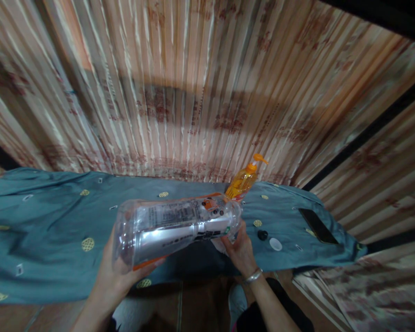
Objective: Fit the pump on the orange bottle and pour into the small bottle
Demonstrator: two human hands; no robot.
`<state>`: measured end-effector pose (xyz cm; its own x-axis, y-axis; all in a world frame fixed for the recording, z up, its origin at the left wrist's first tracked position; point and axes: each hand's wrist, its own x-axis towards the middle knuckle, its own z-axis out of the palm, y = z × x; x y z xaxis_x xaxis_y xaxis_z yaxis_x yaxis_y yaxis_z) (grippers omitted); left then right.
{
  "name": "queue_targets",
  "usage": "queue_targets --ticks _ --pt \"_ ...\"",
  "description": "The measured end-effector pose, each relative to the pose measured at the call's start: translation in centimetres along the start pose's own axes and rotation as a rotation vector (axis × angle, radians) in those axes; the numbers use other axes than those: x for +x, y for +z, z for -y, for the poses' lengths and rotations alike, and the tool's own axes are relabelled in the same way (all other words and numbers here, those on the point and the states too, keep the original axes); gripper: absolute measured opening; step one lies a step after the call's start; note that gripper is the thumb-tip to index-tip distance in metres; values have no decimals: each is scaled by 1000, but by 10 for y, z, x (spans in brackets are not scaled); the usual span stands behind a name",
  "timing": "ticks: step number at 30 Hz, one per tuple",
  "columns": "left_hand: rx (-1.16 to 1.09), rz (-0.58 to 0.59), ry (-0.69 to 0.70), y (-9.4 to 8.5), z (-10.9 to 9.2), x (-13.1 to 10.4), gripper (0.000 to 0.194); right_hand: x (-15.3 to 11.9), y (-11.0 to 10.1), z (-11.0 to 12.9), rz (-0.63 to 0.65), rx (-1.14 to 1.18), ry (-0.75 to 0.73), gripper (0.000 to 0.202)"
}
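A large clear plastic bottle (173, 226) with a silver and orange label lies nearly level above the blue cloth, its wide base to the left. My left hand (124, 274) is closed around the base from below, with part of the fingers hidden behind it. At the narrower right end, my right hand (241, 251) grips near the neck. A white, tissue-like piece (220, 246) shows beside its fingers, partly hidden under the bottle. Just behind that end stands a pump bottle (242, 182) of yellow liquid with an orange pump head.
A blue patterned cloth (65, 216) covers the surface. To the right lie a small black object (262, 235), a white round disc (275, 244) and a dark phone-like slab (318, 226). A pleated curtain (193, 106) hangs behind. Dark poles (366, 131) slant at the right.
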<state>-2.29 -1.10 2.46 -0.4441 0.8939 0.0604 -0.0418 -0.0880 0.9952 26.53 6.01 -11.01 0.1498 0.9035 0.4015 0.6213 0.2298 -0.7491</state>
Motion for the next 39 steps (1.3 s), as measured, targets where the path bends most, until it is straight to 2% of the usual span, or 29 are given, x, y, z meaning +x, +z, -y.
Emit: queue_targets --ticks 6,13,27,32,39 --pt "31 36 22 -1 -3 1 75 -1 1 0 -19 5 -21 52" --pt "10 24 29 -1 0 3 91 0 0 0 -13 31 -36 55" --pt "19 42 75 1 0 4 85 0 -1 5 10 28 60 58" --pt "11 18 28 0 2 4 92 0 -2 6 14 35 56 54" --pt "16 60 39 -1 0 5 85 0 -1 3 2 34 40 55"
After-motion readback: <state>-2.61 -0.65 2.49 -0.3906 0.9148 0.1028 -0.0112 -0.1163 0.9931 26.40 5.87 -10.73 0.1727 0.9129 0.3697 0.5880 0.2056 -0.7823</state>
